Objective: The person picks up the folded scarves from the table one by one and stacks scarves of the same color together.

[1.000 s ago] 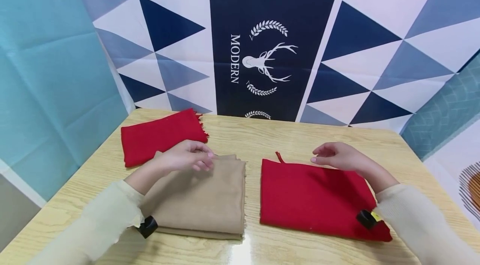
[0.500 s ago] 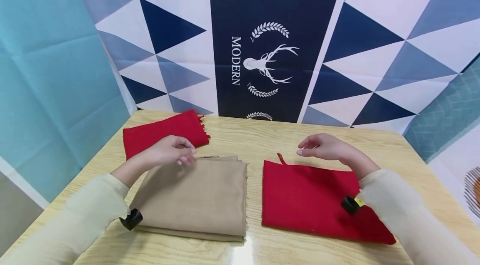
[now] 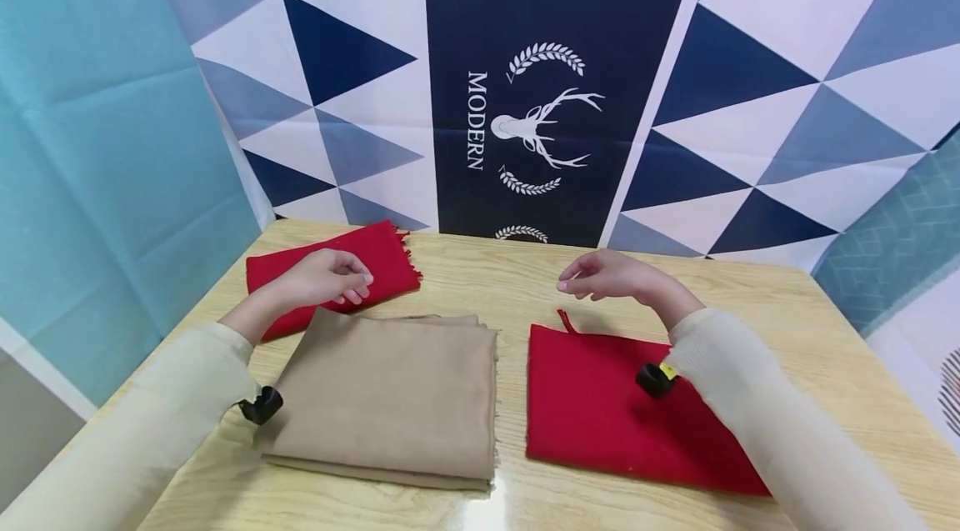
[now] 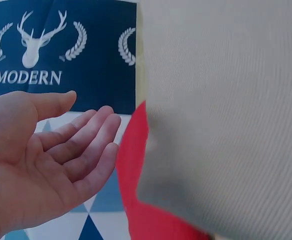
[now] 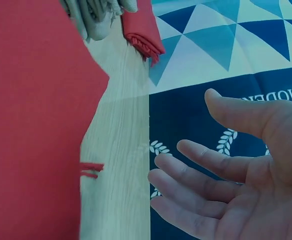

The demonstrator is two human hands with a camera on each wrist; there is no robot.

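Note:
My left hand [image 3: 327, 278] hovers over the front of a small folded red cloth with a fringed edge [image 3: 390, 252], its fingers relaxed and empty. Just below that hand lies a folded beige cloth [image 3: 405, 398], which fills much of the left wrist view. My right hand [image 3: 606, 274] hangs in the air beyond the far edge of a larger folded red cloth [image 3: 592, 406], holding nothing. In the right wrist view its fingers [image 4: 81, 145] counterpart, the right palm [image 5: 256, 195], shows loosely bent fingers. My right sleeve hides part of the larger red cloth.
All the cloths lie on a light wooden table [image 3: 480, 289]. A patterned curtain with triangles and a deer head [image 3: 525, 131] hangs behind it. A plain blue sheet [image 3: 112, 164] hangs at the left. Each wrist carries a black camera [image 3: 261, 406].
My left hand has moved left and away, from above the beige cloth to above the small red one. My right hand has moved left and farther away. The cloths lie where they were.

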